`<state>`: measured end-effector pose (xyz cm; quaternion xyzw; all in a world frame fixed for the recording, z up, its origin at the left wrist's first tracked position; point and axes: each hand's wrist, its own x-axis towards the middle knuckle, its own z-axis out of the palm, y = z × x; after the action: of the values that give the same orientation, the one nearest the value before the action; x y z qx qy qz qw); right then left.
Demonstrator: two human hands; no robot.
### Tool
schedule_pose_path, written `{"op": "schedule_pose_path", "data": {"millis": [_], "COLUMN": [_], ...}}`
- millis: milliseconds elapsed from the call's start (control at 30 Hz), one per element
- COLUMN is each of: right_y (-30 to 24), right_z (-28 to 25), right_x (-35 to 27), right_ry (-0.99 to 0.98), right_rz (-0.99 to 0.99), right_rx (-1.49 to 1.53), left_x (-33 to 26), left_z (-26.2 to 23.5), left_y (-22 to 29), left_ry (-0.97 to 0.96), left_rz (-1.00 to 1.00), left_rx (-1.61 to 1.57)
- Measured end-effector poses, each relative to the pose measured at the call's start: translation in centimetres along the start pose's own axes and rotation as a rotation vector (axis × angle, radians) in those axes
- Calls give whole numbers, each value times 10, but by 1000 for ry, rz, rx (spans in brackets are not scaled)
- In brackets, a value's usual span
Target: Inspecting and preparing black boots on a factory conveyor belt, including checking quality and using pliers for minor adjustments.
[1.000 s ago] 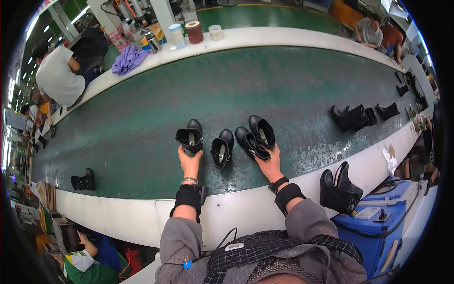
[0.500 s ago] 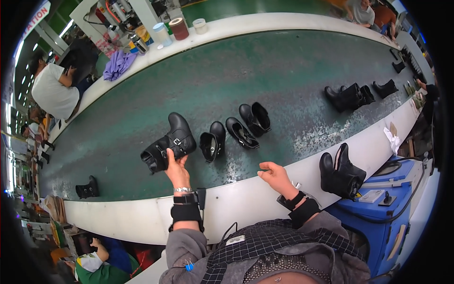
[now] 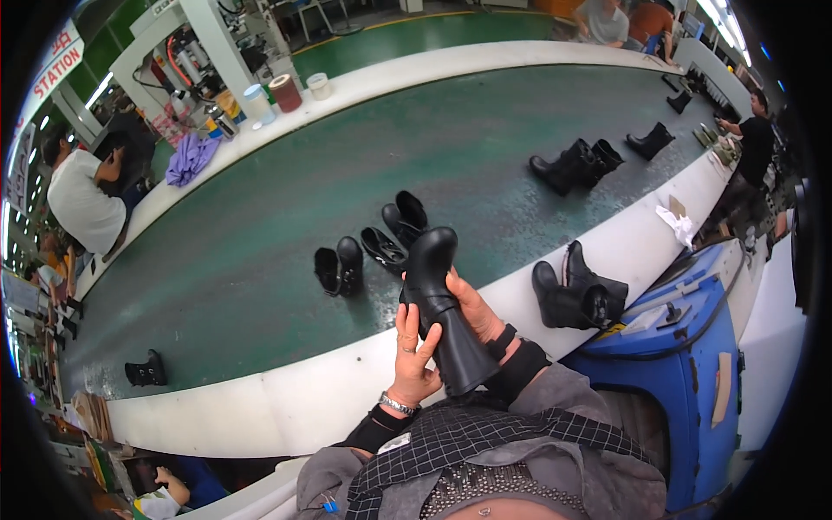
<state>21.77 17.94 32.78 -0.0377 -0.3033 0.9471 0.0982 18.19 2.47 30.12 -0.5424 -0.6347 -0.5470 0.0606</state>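
Observation:
I hold a tall black boot point(image 3: 439, 312) close to my chest, toe pointing up and away. My left hand point(image 3: 412, 355) presses against the left side of its shaft. My right hand point(image 3: 472, 308) cups it from behind on the right. Both wrists wear black sleeves, and a metal watch sits on the left one. On the green conveyor belt point(image 3: 260, 217) just beyond lie a black ankle boot point(image 3: 340, 269) and a pair of low black shoes point(image 3: 397, 230).
A pair of black boots point(image 3: 576, 299) stands on the white belt rim to my right, beside a blue machine point(image 3: 685, 347). More boots point(image 3: 576, 165) sit farther right on the belt, one point(image 3: 143, 373) at far left. A person in white point(image 3: 82, 199) works across the belt.
My left hand lifted the boot off the belt and brought it toward me. My right hand left the white rim and joined it on the boot.

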Motion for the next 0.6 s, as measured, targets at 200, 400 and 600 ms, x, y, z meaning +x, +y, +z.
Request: {"op": "schedule_pose_path", "data": {"millis": [200,400,600], "right_y": [-12,-2,-5], "right_z": [0,-12,-7], "right_x": [-43,-64,-62], "right_ry": [-31,-59,-75], "right_rz": [53,23,143], "right_rx": [365,409,332], "left_x": [3,3,-2], "left_z": [2,4,-3], "left_y": [25,33,9], "left_ry": [-106,49,85], "left_rz": [102,123,-32], "left_rx": [46,62,56]}}
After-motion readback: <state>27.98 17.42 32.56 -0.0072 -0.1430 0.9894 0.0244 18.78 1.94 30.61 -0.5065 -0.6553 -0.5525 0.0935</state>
